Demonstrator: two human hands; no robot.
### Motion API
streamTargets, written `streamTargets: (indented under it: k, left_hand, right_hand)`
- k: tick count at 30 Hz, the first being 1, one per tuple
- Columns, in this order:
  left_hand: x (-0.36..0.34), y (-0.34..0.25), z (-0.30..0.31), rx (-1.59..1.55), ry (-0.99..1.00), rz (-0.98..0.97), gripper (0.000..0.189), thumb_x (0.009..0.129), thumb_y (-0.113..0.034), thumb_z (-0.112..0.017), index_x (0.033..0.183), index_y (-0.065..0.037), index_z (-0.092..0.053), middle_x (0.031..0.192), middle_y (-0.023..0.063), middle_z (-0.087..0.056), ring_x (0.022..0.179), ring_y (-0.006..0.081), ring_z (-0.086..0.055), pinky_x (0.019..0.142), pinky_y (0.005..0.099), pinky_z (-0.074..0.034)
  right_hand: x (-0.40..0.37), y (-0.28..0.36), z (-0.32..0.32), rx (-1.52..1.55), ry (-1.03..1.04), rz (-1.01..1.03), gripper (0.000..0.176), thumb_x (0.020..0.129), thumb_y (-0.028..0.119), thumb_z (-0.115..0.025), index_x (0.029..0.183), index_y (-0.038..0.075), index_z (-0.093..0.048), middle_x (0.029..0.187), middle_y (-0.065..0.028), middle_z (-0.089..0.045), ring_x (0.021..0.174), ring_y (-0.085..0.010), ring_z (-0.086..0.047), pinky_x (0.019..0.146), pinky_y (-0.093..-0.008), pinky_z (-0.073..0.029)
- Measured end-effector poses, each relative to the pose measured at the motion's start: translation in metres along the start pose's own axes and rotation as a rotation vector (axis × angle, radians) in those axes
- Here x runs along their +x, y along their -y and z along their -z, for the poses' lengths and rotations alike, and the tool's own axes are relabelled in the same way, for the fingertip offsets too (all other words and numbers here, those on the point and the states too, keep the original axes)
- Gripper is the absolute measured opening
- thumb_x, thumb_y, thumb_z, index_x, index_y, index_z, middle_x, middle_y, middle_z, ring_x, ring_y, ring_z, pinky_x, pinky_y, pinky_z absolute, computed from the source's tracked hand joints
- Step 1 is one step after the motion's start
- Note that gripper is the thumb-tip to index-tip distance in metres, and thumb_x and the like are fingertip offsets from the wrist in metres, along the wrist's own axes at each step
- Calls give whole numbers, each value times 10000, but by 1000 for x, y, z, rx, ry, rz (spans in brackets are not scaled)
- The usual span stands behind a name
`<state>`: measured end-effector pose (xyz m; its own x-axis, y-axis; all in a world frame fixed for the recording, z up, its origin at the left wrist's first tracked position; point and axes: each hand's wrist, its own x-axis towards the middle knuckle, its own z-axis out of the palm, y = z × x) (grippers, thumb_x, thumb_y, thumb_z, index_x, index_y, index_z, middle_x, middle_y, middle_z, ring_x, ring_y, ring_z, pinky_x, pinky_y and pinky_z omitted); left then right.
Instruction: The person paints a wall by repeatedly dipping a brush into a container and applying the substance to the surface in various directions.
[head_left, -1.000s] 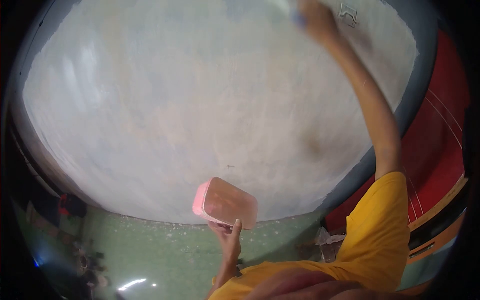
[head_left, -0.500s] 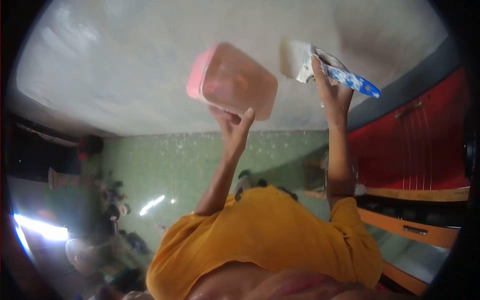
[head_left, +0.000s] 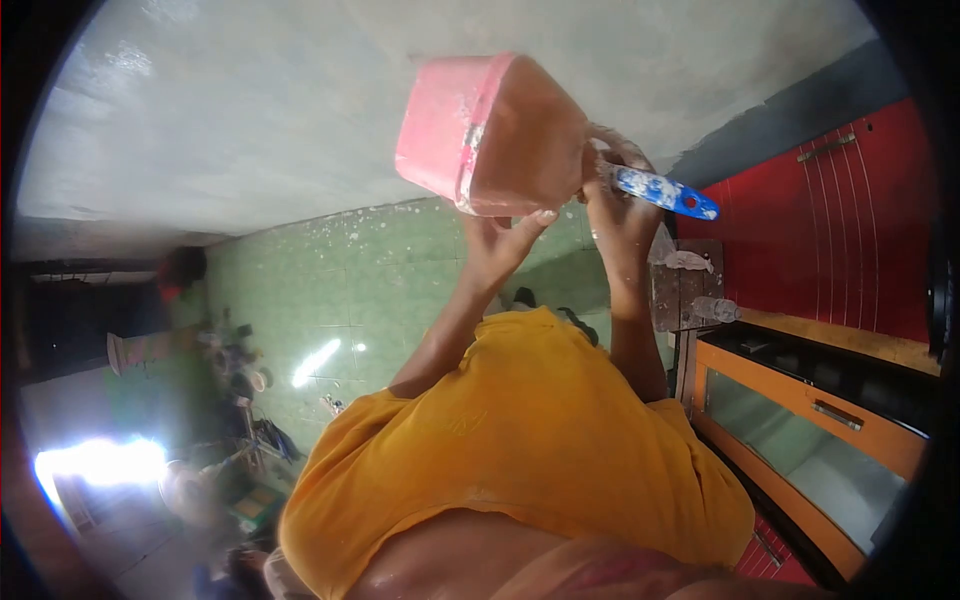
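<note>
My left hand [head_left: 505, 240] is closed around the near edge of a pink plastic tub [head_left: 435, 125], its thumb lying along the side. White paint smears mark the tub's corner. Right beside the tub, my right hand [head_left: 622, 205] grips a paintbrush [head_left: 668, 190] by its blue handle, which is spattered with white and points to the right. The tub hides the bristles. Behind both hands stretches a whitish-grey wall [head_left: 270, 110] with an uneven, patchy coating.
Green floor tiles [head_left: 330, 270] carry white specks. On the right stand red cabinet doors [head_left: 790, 230] and an orange-framed glass unit [head_left: 800, 395]. A clear plastic bottle [head_left: 715, 309] lies on a small wooden stand [head_left: 672, 285]. Blurred household items [head_left: 250, 375] crowd the left.
My right hand has brought the brush left and down, away from the wall and against the tub. The tub has shifted slightly right and turned in my left hand.
</note>
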<state>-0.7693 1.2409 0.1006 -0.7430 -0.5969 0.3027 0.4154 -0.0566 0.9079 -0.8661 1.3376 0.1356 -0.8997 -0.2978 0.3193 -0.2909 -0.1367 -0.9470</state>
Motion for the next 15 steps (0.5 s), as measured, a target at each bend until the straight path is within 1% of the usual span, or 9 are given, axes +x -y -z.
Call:
streamTargets:
  k: [2,4,5,6,7,9,12,13,15]
  left_hand:
    - [-3,9,13,178,168,56,648,790,-223,-760,1275,22,-407,1197,142,-521,1009,194,-557,829,328,-476]
    - [-10,18,19,234,234,60,637,787,-166,-752,1279,27,-396,1203,148,-519,1033,201,-558,839,334,-478]
    - [-11,18,17,200,218,30,633,783,-115,-745,1283,32,-386,1200,151,-518,1051,207,-558,846,337,-479]
    - [-10,17,13,156,173,12,657,787,-116,-741,1301,23,-358,1211,148,-508,1063,208,-552,857,343,-475]
    - [-10,15,10,113,129,-9,681,790,-117,-738,1319,15,-329,1221,146,-498,1075,210,-546,868,348,-470]
    - [-10,2,-2,2,-20,-14,784,812,-221,-737,1384,-29,-237,1265,128,-458,1088,206,-520,895,363,-449]
    - [-10,-2,0,-7,-70,-8,824,855,-213,-688,1425,-98,-105,1328,123,-385,1167,220,-461,940,387,-432]
    - [-9,-2,0,-47,-100,-24,810,870,-209,-667,1427,-121,-86,1341,119,-368,1184,225,-445,950,397,-426]
    - [-4,-2,1,-130,-157,-57,787,899,-201,-626,1431,-167,-48,1368,111,-332,1216,234,-413,970,416,-415]
  right_hand:
    - [0,-4,-2,-181,9,163,268,837,119,-702,1050,-27,-629,876,-59,-654,721,-89,-590,620,-227,-483]
    - [-3,-1,0,-209,40,172,261,831,119,-706,1036,-25,-635,891,-65,-657,741,-106,-602,646,-239,-490]
    - [-2,-1,2,-205,41,197,263,829,116,-706,1040,-24,-633,891,-65,-656,742,-105,-600,648,-239,-489]
    - [-1,-1,2,-201,41,224,266,828,112,-705,1044,-23,-632,890,-66,-655,743,-105,-599,650,-239,-488]
    - [-1,1,4,-80,20,103,273,831,119,-699,1053,-22,-628,900,-68,-652,756,-107,-599,655,-243,-488]
    - [-3,6,7,156,-21,-150,287,836,133,-686,1069,-20,-619,921,-74,-647,780,-112,-599,667,-251,-489]
    - [1,-18,16,277,-129,-114,306,859,155,-648,1106,-20,-599,984,-82,-630,837,-125,-594,695,-260,-488]
    - [-2,-20,20,422,-94,-222,326,889,192,-599,1142,-12,-579,1061,-89,-619,917,-151,-604,733,-271,-499]
    - [-1,-34,16,669,-122,-307,334,896,200,-583,1162,-1,-569,1096,-86,-617,959,-162,-608,760,-284,-507]
